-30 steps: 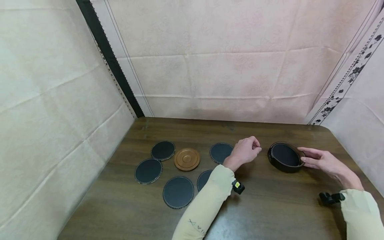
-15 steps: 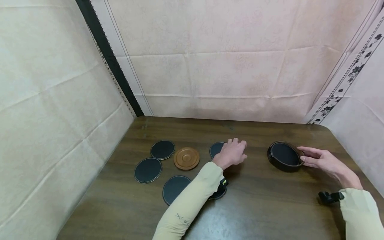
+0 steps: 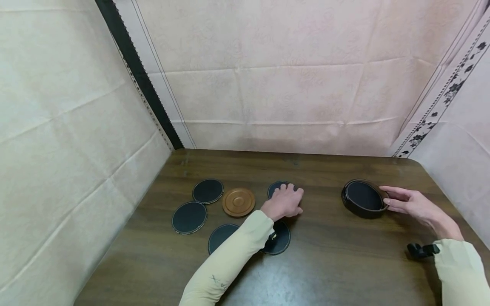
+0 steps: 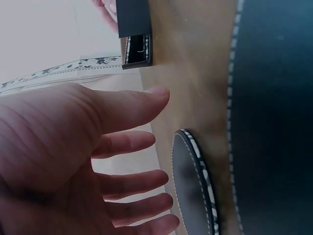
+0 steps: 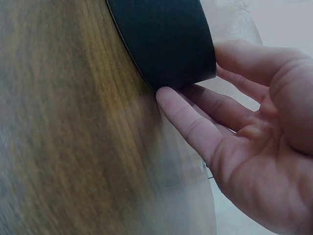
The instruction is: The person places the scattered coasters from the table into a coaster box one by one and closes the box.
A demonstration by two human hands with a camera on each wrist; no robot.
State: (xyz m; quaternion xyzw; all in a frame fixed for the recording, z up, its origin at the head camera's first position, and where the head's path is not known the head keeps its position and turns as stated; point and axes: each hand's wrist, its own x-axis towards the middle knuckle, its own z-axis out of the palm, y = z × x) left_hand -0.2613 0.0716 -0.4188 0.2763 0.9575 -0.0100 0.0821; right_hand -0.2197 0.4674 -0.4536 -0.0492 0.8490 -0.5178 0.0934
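Observation:
My left hand (image 3: 283,202) is over the back right black coaster (image 3: 274,188), fingers spread and holding nothing. In the left wrist view, its thumb and fingers stand apart beside that stitched coaster (image 4: 188,186). My right hand (image 3: 415,208) grips the side of a round black coaster holder (image 3: 356,210), its fingertips at the rim and lower wall. A dark coaster (image 3: 363,195) shows inside the holder. In the right wrist view, one fingertip meets the base of the holder wall (image 5: 166,39). Another black coaster (image 3: 282,239) lies partly hidden under my left wrist.
A tan coaster with raised rings (image 3: 238,202) lies left of my left hand. Further left are two black coasters, one behind (image 3: 208,191) and one nearer (image 3: 189,218). Another coaster (image 3: 221,239) is partly covered by my left sleeve. Cloth walls (image 3: 268,97) border the wooden table (image 3: 325,272).
My left hand has moved left and toward me, away from the holder, to over the back right coaster. My right hand stays at the holder.

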